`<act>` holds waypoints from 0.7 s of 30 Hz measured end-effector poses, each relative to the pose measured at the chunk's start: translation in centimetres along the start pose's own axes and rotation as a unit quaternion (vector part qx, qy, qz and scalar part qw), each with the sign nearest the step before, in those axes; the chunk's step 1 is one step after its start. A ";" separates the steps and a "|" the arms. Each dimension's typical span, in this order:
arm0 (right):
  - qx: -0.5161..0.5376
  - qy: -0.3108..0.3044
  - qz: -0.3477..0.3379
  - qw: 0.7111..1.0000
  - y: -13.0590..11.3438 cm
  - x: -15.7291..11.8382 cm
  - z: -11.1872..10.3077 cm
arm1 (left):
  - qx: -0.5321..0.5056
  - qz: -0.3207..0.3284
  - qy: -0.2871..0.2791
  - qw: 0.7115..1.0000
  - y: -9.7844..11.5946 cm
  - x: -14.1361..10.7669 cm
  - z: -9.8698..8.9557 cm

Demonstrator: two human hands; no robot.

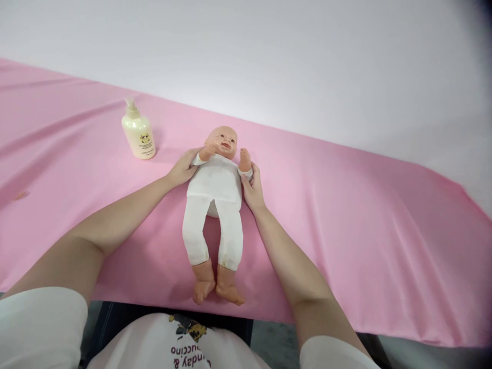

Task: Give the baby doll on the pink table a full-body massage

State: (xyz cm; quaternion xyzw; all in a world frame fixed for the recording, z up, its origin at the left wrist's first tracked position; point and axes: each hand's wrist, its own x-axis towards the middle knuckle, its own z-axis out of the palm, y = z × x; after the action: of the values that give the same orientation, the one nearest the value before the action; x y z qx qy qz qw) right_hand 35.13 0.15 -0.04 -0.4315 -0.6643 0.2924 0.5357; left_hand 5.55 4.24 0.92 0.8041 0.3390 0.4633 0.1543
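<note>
A baby doll (216,180) lies on its back on a pink cloth, head toward the far side and bare feet toward me. Its body, arms and legs are white up to the wrists and ankles. My left hand (185,166) is closed around the doll's arm on the left side, with some fingers hidden behind it. On the other side, my right hand (253,190) grips the doll's other arm near the wrist. Both doll hands point up beside its chest and head.
A cream-coloured pump bottle (139,134) with a printed label stands to the left of the doll. The pink cloth (346,230) covers the table and has soft folds. Behind the table rises a white wall (269,56).
</note>
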 end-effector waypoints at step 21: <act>-0.034 0.007 -0.028 0.999 0.5 -0.1 0.1 | 0.060 -0.004 -0.002 0.998 -1.4 -0.3 0.8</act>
State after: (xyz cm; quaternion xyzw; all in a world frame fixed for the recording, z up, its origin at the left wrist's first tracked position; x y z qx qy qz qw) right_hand 35.19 0.34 -0.53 -0.4324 -0.6820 0.2516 0.5336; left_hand 5.60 5.09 -0.46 0.8114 0.3694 0.4400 0.1079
